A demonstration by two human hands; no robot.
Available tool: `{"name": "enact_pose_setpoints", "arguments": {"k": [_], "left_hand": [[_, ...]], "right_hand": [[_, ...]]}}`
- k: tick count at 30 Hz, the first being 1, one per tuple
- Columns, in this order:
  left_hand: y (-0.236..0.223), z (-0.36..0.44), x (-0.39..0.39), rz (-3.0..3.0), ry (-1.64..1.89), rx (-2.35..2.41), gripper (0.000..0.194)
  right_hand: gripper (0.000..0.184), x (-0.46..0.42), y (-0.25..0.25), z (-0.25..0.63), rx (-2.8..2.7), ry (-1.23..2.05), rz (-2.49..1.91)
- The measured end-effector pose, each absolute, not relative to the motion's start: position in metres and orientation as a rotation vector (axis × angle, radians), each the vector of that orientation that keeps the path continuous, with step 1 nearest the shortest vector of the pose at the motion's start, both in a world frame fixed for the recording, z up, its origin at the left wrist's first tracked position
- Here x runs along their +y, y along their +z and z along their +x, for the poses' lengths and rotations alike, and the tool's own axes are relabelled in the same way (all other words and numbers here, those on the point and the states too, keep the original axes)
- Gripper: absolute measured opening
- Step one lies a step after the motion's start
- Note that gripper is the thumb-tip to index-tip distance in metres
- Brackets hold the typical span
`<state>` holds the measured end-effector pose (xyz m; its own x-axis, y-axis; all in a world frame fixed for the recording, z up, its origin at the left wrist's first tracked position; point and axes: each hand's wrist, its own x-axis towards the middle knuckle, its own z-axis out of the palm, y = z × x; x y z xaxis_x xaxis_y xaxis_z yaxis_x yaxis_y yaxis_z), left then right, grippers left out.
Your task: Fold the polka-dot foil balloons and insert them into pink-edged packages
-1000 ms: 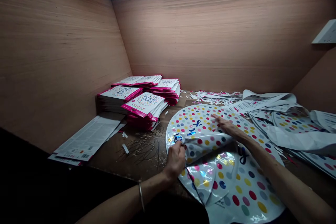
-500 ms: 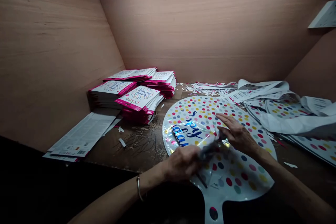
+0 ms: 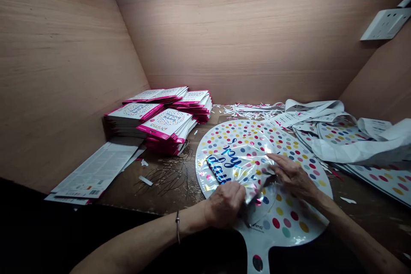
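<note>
Gripped dotted foil [image 3: 247,165] in left hand [image 3: 226,203]; touched with right hand [image 3: 292,176], could not tell closure; judged light, slippery, best edge-pinched.

In comes the left hand [image 3: 225,203] from the foil's [image 3: 289,212] left edge, back drops the right hand [image 3: 293,177] from the far dots, and they've closed in on each other! More blue lettering [image 3: 231,156] has opened up beyond the left hand, the neck [image 3: 257,245] now shows below both, and a white scrap [image 3: 348,200] has appeared right of the right arm!
</note>
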<state>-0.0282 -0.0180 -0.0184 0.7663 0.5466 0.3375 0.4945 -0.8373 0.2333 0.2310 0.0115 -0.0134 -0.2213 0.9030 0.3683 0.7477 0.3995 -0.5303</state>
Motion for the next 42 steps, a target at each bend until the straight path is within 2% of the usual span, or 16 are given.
{"name": "enact_pose_setpoints", "arguments": {"k": [3,6,9,11,13,15,20,21,23,25,29,33,38,42], "left_hand": [[-0.015,-0.025,-0.009,2.237,0.892,1.243,0.019],[-0.009,-0.025,-0.003,2.063,0.963,1.406,0.019],[-0.007,-0.025,-0.005,2.021,0.945,1.399,0.018],[-0.006,-0.026,-0.01,2.044,0.903,1.319,0.015],[-0.004,-0.029,-0.013,2.116,0.814,1.175,0.013],[0.0,-0.034,-0.016,2.196,0.674,1.028,0.012],[0.006,-0.042,-0.02,2.24,0.477,0.855,0.046],[0.005,-0.04,-0.022,2.215,0.503,0.871,0.043],[0.001,-0.033,-0.022,2.084,0.633,0.996,0.023],[-0.003,-0.025,-0.018,1.728,0.848,1.244,0.006],[-0.007,-0.013,0.005,1.014,1.059,1.514,0.009],[-0.009,-0.007,0.02,0.815,1.033,1.479,0.008],[-0.001,-0.009,0.002,0.692,1.043,1.411,0.017],[0.038,-0.034,-0.014,1.104,1.268,1.376,0.036]], "right_hand": [[0.038,0.016,0.008,0.238,-1.876,0.161,-1.401],[0.037,0.004,0.022,0.235,-2.021,0.066,-1.208],[0.04,-0.023,0.023,0.217,-2.501,0.165,-0.903],[0.034,-0.039,0.016,0.202,-2.703,0.277,-0.797],[0.026,-0.048,0.005,0.191,-2.717,0.327,-0.795],[0.026,-0.05,-0.005,0.186,-2.625,0.279,-0.782],[0.027,-0.037,-0.011,0.178,-2.435,0.081,-0.717],[0.026,-0.032,-0.007,0.175,-2.417,0.066,-0.719],[0.025,-0.021,0.005,0.169,-2.386,0.012,-0.708],[0.027,-0.01,0.016,0.163,-2.336,-0.115,-0.723],[0.041,0.0,0.026,0.154,-2.211,-0.311,-0.814],[0.051,0.002,0.006,0.15,-2.5,-0.146,-0.818],[0.041,0.015,-0.02,0.149,-2.551,0.224,-0.92],[0.036,0.013,-0.011,0.153,-2.53,0.45,-0.825]]}}
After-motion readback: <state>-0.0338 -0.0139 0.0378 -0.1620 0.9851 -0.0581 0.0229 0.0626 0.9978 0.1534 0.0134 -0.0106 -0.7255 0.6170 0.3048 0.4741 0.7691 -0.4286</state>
